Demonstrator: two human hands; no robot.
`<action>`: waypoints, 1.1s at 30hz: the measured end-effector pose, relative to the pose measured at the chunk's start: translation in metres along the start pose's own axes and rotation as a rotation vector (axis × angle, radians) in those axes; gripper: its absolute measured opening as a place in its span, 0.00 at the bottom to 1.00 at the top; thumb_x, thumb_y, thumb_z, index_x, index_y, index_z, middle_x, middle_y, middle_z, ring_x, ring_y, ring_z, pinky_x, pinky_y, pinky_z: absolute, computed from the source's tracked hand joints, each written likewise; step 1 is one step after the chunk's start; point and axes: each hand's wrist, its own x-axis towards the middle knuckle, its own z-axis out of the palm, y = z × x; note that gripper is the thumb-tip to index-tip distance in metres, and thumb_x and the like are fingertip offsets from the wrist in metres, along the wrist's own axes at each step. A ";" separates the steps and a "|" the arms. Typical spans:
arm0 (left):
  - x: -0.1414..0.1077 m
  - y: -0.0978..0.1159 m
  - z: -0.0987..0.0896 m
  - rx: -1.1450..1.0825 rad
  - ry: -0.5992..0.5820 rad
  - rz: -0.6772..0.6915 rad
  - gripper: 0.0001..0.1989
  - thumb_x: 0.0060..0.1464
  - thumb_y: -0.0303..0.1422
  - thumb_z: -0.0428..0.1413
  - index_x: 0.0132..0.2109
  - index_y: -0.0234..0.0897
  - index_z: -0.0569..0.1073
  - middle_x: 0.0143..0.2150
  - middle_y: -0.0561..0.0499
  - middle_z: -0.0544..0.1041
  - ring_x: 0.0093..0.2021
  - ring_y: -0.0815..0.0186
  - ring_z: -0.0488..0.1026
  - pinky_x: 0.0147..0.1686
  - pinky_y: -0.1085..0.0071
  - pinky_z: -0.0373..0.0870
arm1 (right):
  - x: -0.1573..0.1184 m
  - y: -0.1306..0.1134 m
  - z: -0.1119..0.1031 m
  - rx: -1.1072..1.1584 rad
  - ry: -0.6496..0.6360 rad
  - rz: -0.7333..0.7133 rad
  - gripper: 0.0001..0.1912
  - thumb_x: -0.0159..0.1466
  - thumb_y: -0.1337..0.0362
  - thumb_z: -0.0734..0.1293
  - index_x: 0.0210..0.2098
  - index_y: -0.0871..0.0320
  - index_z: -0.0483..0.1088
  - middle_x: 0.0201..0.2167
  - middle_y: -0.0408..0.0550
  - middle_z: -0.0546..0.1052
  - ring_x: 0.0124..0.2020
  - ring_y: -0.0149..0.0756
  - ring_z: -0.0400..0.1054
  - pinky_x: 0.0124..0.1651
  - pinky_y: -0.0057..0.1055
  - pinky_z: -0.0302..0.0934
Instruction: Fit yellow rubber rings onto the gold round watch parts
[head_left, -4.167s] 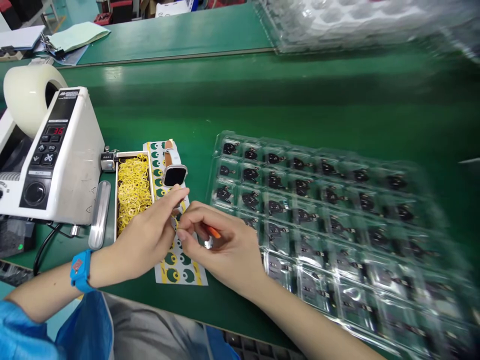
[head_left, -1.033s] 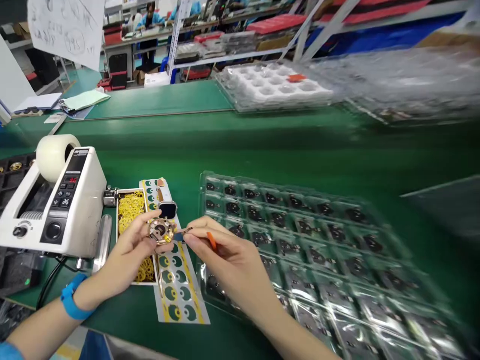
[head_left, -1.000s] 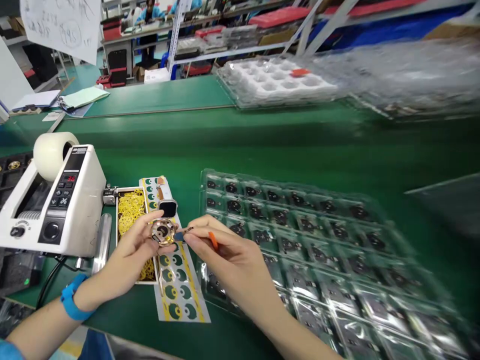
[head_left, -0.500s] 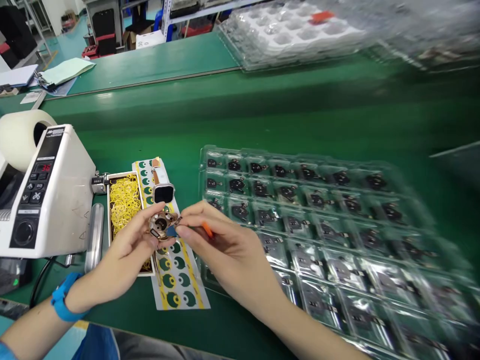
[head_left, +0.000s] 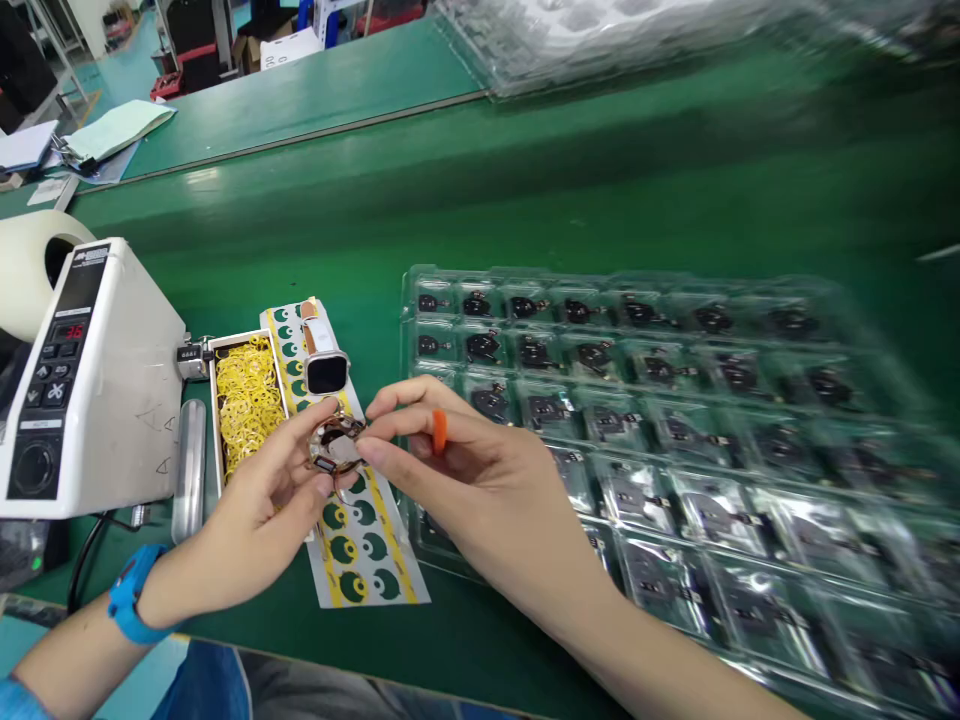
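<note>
My left hand [head_left: 266, 490], a blue band at its wrist, grips a small round gold-coloured watch case [head_left: 324, 462] with electronic parts inside. At the case's right side, my right hand [head_left: 457, 455] has thumb and fingertips pinched together; what lies between them is too small to make out. A pale grey flat surface [head_left: 346, 450] shows inside the case beside those fingertips. An orange band [head_left: 439, 432] circles one right finger. Under both hands lies a sticker sheet [head_left: 375, 560] with green and yellow shapes. A smartwatch [head_left: 327, 372] rests on the sheet just behind the case.
A clear blister tray [head_left: 517, 378] of black parts with short tails fills the right. Left are a white box [head_left: 217, 440] of yellow ring-like pieces [head_left: 249, 405], a metal bar [head_left: 189, 470] and a tape dispenser [head_left: 112, 380]. More clear trays [head_left: 525, 60] lie at the back.
The view has shifted slightly. The watch case has turned in my left hand, and a pale grey surface now shows inside it. My right fingers stay at its right edge.
</note>
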 end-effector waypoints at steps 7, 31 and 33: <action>-0.001 -0.002 0.000 0.024 0.002 -0.007 0.22 0.63 0.29 0.51 0.61 0.51 0.64 0.50 0.50 0.72 0.46 0.67 0.72 0.56 0.67 0.68 | -0.001 0.000 0.003 -0.015 0.016 -0.066 0.06 0.59 0.69 0.68 0.27 0.54 0.74 0.31 0.43 0.71 0.32 0.31 0.68 0.34 0.27 0.66; 0.003 -0.004 0.008 -0.131 0.023 0.002 0.20 0.61 0.19 0.48 0.54 0.46 0.67 0.43 0.54 0.77 0.41 0.77 0.72 0.45 0.83 0.67 | -0.008 0.011 0.018 -0.308 0.140 -0.322 0.08 0.61 0.75 0.65 0.29 0.56 0.69 0.31 0.43 0.67 0.33 0.32 0.65 0.31 0.29 0.63; 0.003 -0.005 0.008 -0.124 0.044 -0.003 0.19 0.60 0.19 0.50 0.53 0.45 0.66 0.39 0.55 0.76 0.40 0.76 0.72 0.42 0.84 0.67 | -0.007 0.012 0.019 -0.310 0.144 -0.342 0.08 0.61 0.75 0.65 0.29 0.56 0.69 0.30 0.43 0.67 0.33 0.32 0.64 0.31 0.29 0.62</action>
